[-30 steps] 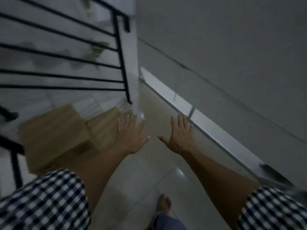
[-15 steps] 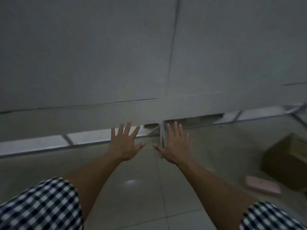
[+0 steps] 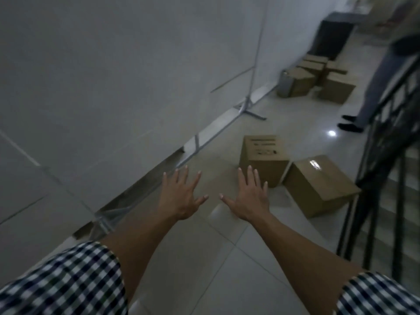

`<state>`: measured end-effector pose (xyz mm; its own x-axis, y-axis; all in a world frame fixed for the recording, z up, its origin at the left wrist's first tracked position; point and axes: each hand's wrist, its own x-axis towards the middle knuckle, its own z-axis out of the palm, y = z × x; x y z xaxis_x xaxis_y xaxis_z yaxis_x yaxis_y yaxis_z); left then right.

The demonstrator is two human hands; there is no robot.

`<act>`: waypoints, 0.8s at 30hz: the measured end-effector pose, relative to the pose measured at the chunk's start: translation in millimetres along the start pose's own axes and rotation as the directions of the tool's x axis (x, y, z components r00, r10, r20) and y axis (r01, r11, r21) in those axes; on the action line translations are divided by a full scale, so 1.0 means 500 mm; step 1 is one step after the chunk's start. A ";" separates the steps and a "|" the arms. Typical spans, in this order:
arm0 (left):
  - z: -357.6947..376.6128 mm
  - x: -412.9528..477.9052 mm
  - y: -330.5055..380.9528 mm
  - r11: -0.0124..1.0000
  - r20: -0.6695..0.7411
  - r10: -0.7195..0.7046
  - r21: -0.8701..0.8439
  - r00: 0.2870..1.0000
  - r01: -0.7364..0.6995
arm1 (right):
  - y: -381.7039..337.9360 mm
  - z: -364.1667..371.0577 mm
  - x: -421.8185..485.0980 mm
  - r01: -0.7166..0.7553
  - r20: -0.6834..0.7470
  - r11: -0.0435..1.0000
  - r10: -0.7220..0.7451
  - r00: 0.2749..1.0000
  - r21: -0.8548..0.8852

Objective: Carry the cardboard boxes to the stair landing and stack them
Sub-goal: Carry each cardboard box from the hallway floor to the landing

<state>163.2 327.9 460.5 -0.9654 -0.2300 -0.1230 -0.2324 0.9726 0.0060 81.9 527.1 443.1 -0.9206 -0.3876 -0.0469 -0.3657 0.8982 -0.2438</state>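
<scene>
My left hand (image 3: 181, 196) and right hand (image 3: 248, 198) reach out empty, fingers spread, above the floor (image 3: 204, 258). Two cardboard boxes (image 3: 263, 160) lie ahead near the railing (image 3: 386, 155); more, perhaps four, sit farther off.

Short checked sleeves (image 3: 68, 283), dark navy and white gingham, above two bare forearms and ringless fingers (image 3: 181, 176).

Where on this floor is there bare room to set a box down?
Bare tile lies under both open hands, between the wall panel and the two near boxes. Crowded: by the railing, and around the far boxes near a standing person.
</scene>
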 end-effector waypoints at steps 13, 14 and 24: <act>0.047 0.359 0.411 0.899 0.085 0.437 -0.018 0.895 -0.438 | 0.403 -0.051 0.087 -0.441 -0.017 0.896 0.442 0.897 0.058; 0.056 0.393 0.428 0.892 0.090 0.451 -0.023 0.888 -0.451 | 0.421 -0.051 0.109 -0.459 -0.010 0.887 0.460 0.888 0.055; 0.086 0.722 0.526 0.875 0.197 0.481 -0.047 0.854 -0.482 | 0.568 -0.020 0.409 -0.530 0.076 0.845 0.525 0.848 0.073</act>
<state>-241.2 502.2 375.3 -0.9133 0.2781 -0.2975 0.2562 0.9602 0.1109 -211.4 705.0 374.1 -0.9621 0.1276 -0.2412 0.1890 0.9492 -0.2516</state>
